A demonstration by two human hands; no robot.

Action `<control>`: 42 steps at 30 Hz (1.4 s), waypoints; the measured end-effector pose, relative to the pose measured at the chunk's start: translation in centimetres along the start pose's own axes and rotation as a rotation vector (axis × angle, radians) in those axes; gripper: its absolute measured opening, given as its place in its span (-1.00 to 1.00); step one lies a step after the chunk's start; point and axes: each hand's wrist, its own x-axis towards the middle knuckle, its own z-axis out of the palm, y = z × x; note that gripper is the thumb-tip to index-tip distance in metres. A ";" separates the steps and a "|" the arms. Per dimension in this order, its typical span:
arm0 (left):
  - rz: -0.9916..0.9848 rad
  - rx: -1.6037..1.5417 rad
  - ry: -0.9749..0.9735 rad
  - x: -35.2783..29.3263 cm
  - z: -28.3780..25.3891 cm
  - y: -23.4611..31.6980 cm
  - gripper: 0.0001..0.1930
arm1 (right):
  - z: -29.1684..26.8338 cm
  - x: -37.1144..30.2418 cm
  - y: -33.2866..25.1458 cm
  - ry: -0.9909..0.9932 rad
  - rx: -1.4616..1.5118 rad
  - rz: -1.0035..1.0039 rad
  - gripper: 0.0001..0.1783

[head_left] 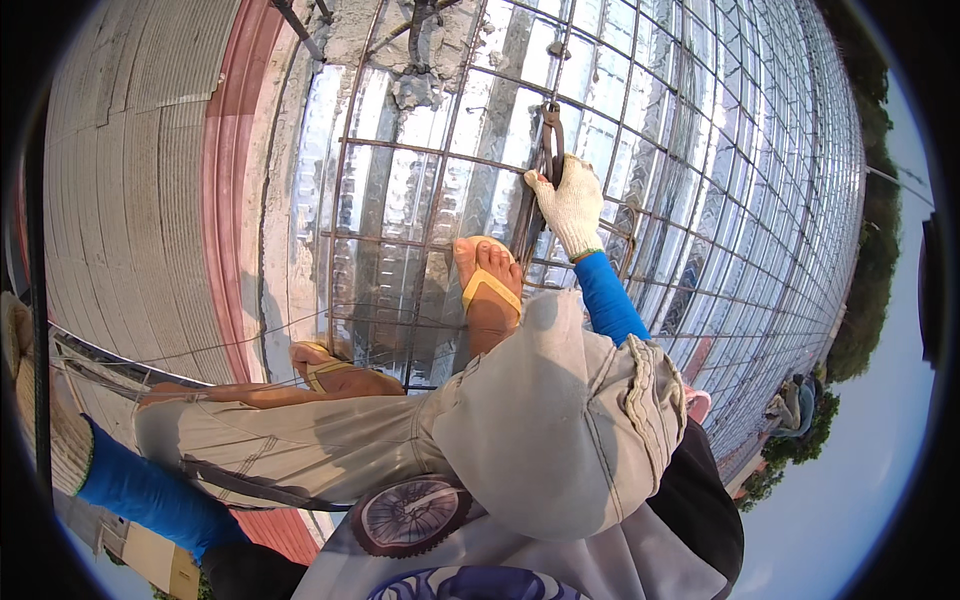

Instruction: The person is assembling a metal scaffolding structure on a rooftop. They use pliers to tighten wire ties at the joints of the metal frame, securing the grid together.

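Atop silvery ridged sheeting (385, 190), outdoors | rebar grid (345, 142) over it | our right hand (570, 205) holds pincers (551, 115) at the grid, beyond our sandalled foot (487, 290) | our left hand (64, 440), cut off leftward: grip we cannot tell

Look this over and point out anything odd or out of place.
A rough lump of concrete near the top looks like spillage against the shiny ridged metal sheeting. The yellow flip-flop also seems odd footwear for standing among steel bars.
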 end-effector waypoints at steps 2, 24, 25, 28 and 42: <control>-0.049 0.126 0.023 -0.3 -0.4 -3.1 -0.62 | 0.4 0.7 -0.2 -0.023 0.033 0.048 -0.42; -0.897 -1.220 0.448 -11.7 12.1 31.4 -0.85 | -3.9 6.6 4.0 -0.520 0.243 0.001 -0.71; -0.944 -1.215 0.533 -12.1 11.0 31.6 -0.85 | -3.4 4.1 2.2 -0.487 0.330 0.098 -0.70; -1.112 -1.179 0.759 -13.3 8.7 29.5 -0.82 | -11.2 2.3 -3.0 -0.615 0.174 0.026 -0.73; -1.525 -1.550 1.880 -26.3 5.5 23.7 -0.83 | -35.5 -11.5 -38.7 -1.564 0.024 -0.236 -0.67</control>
